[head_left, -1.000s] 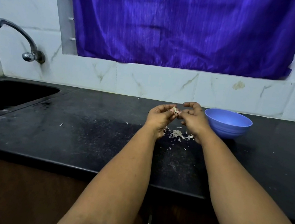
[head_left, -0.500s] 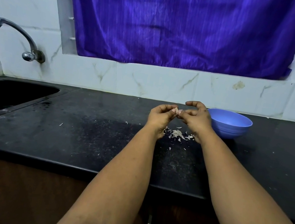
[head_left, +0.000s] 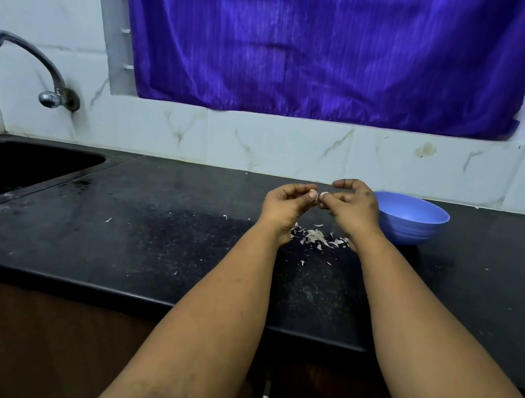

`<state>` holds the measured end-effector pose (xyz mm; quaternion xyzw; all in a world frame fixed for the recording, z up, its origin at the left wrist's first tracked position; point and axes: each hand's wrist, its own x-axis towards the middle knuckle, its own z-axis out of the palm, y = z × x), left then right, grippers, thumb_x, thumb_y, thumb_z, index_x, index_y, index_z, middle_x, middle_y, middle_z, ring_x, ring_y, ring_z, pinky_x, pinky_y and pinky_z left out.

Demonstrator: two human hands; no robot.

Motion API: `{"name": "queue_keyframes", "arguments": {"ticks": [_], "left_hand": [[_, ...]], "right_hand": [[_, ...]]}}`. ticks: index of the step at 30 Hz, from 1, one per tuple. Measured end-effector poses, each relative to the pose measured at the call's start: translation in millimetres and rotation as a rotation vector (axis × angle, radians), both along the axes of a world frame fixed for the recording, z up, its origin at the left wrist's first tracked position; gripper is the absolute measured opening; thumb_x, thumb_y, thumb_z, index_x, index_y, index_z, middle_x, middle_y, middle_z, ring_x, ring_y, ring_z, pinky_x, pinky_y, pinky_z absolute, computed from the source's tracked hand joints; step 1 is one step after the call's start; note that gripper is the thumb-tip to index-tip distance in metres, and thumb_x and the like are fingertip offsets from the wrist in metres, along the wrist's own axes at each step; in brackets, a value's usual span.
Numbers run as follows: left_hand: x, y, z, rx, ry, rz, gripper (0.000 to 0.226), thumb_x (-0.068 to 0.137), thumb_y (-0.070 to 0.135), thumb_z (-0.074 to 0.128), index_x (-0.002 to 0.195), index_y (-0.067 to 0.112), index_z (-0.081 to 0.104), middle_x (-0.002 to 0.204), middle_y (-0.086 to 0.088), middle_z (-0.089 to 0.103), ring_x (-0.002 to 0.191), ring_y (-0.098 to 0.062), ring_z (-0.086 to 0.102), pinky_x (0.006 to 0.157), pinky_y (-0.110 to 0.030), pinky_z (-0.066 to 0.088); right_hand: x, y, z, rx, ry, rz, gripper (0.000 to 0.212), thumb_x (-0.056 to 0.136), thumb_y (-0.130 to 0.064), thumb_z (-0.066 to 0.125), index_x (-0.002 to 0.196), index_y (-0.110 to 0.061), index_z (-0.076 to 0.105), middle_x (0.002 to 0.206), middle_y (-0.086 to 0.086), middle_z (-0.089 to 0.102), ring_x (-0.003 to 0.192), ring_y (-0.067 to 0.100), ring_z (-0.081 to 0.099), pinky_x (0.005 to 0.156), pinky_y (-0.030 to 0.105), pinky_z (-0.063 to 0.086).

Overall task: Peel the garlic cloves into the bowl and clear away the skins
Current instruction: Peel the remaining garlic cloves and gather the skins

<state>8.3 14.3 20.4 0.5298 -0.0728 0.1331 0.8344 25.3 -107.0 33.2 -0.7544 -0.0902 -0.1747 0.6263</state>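
Since 1.0 s ago: hands little moved. Left hand [head_left: 284, 202] and right hand [head_left: 353, 208] fingers pinch pale garlic clove [head_left: 318, 197] above skins [head_left: 319, 237] on table [head_left: 144, 231], beside blue bowl [head_left: 422, 232].

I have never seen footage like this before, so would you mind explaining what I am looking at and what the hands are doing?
There is no machine here: a person wears a camera on the head, looking down at their own arms. The left hand and right hand meet over a black countertop, pinching a small garlic clove between their fingers. Under them lies a pile of garlic skins. A blue bowl stands just right of the hands; whether it holds anything cannot be seen. A sink and tap are on the left.
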Motion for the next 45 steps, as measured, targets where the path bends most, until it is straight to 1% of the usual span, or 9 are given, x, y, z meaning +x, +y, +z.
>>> {"name": "queue_keyframes", "arguments": {"ticks": [2,5,10,15,19,22,29,35,45], "left_hand": [[0,1,1,-0.030,0.011,-0.013,0.013,0.085,-0.010,0.062,0.086,0.002,0.065,0.071,-0.003,0.071,0.069,-0.012,0.069,0.073,-0.019,0.057],[0,0,2,-0.047,0.027,-0.022,0.013,0.086,-0.011,0.059,0.085,0.001,0.065,0.069,-0.001,0.072,0.066,-0.011,0.069,0.072,-0.018,0.057],[0,-1,1,-0.041,0.043,0.016,0.013,0.087,-0.010,0.059,0.084,0.002,0.065,0.071,-0.001,0.071,0.062,-0.009,0.068,0.067,-0.016,0.056],[-2,-1,1,0.013,0.035,0.061,0.013,0.084,-0.010,0.063,0.081,0.003,0.065,0.075,-0.005,0.068,0.061,-0.007,0.065,0.062,-0.014,0.053],[-1,-1,0,0.059,0.041,0.085,0.011,0.085,-0.009,0.063,0.085,0.002,0.066,0.079,-0.008,0.066,0.065,-0.010,0.064,0.061,-0.014,0.053],[-1,-1,-1,0.072,0.043,0.090,0.009,0.085,-0.008,0.063,0.092,-0.003,0.066,0.081,-0.009,0.067,0.070,-0.013,0.064,0.063,-0.014,0.054],[-3,-2,1,0.086,0.032,0.037,0.007,0.082,-0.002,0.070,0.083,0.004,0.066,0.076,-0.008,0.068,0.072,-0.015,0.066,0.073,-0.019,0.056],[-1,-1,-1,0.080,0.001,0.034,0.005,0.086,-0.003,0.064,0.085,0.001,0.063,0.080,-0.012,0.067,0.067,-0.011,0.068,0.071,-0.019,0.056],[7,0,-6,0.434,-0.061,0.239,0.018,0.093,0.007,0.058,0.079,0.018,0.059,0.079,-0.004,0.065,0.079,-0.017,0.064,0.079,-0.029,0.053]], "right_hand": [[1,0,1,0.023,0.009,-0.004,0.009,0.084,-0.007,0.066,0.085,-0.016,0.064,0.076,0.004,0.072,0.074,0.016,0.071,0.077,0.030,0.056],[4,-3,0,-0.024,0.015,-0.056,0.012,0.090,-0.008,0.058,0.088,-0.011,0.069,0.083,0.008,0.074,0.070,0.012,0.071,0.079,0.030,0.058],[3,-8,-3,-0.176,0.020,-0.118,0.007,0.078,-0.007,0.073,0.083,-0.012,0.074,0.072,0.006,0.073,0.072,0.015,0.072,0.077,0.031,0.059],[0,-9,-1,-0.185,0.000,-0.175,0.009,0.079,-0.010,0.072,0.077,-0.019,0.073,0.072,-0.001,0.068,0.065,0.009,0.061,0.066,0.019,0.052],[4,-5,1,-0.011,0.041,-0.083,0.028,0.087,-0.007,0.055,0.074,-0.024,0.071,0.073,-0.001,0.067,0.068,0.010,0.058,0.066,0.021,0.050],[3,-2,3,0.140,0.057,0.064,0.017,0.091,-0.014,0.063,0.075,-0.019,0.068,0.075,0.000,0.067,0.071,0.010,0.061,0.068,0.020,0.053],[4,-2,-3,-0.043,0.022,0.051,0.009,0.085,-0.015,0.072,0.079,-0.021,0.068,0.077,-0.001,0.069,0.069,0.009,0.063,0.073,0.025,0.054],[0,-2,0,-0.001,0.048,0.118,0.012,0.088,-0.010,0.068,0.078,-0.016,0.065,0.074,0.001,0.066,0.068,0.009,0.060,0.069,0.021,0.050],[-5,-4,4,0.124,0.157,0.203,0.011,0.088,-0.006,0.065,0.077,-0.006,0.067,0.067,0.006,0.067,0.061,0.010,0.061,0.055,0.013,0.049]]}}
